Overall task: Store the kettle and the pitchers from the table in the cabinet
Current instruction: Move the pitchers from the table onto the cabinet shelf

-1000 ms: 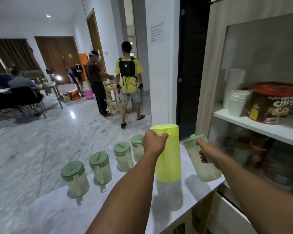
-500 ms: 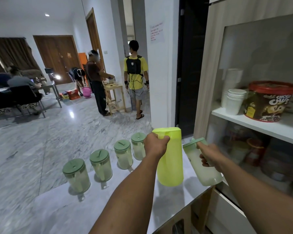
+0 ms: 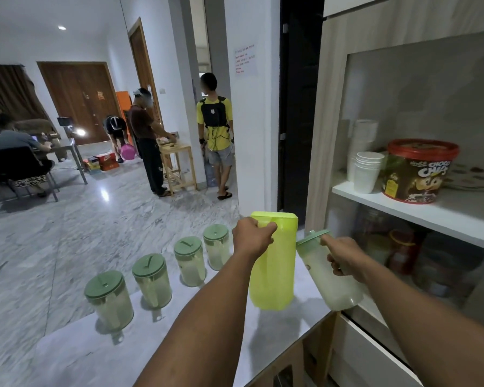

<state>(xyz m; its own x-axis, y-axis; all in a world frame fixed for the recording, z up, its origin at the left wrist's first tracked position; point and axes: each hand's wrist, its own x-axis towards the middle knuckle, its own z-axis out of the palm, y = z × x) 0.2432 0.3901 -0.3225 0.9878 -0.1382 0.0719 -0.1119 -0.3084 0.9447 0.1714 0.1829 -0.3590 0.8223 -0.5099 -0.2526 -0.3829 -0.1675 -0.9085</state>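
Observation:
My left hand (image 3: pixel 252 237) grips the handle of a tall lime-green pitcher (image 3: pixel 273 263), held just above the white table (image 3: pixel 101 353). My right hand (image 3: pixel 344 256) holds a clear pitcher with a green lid (image 3: pixel 329 275), tilted, at the table's right edge beside the cabinet (image 3: pixel 419 219). Several more clear green-lidded pitchers stand in a row on the table, from the nearest pitcher (image 3: pixel 109 300) to the farthest pitcher (image 3: pixel 217 245). I see no kettle.
The cabinet's upper shelf (image 3: pixel 408 210) carries stacked white cups (image 3: pixel 366 171), a red-lidded snack bucket (image 3: pixel 419 171) and plates. Jars fill the level below. A drawer front (image 3: pixel 369 356) sits under it. Several people stand or sit across the marble floor.
Both hands have carried their pitchers slightly right and down toward the cabinet; the clear pitcher tilts more. The person in yellow has walked farther away to the doorway.

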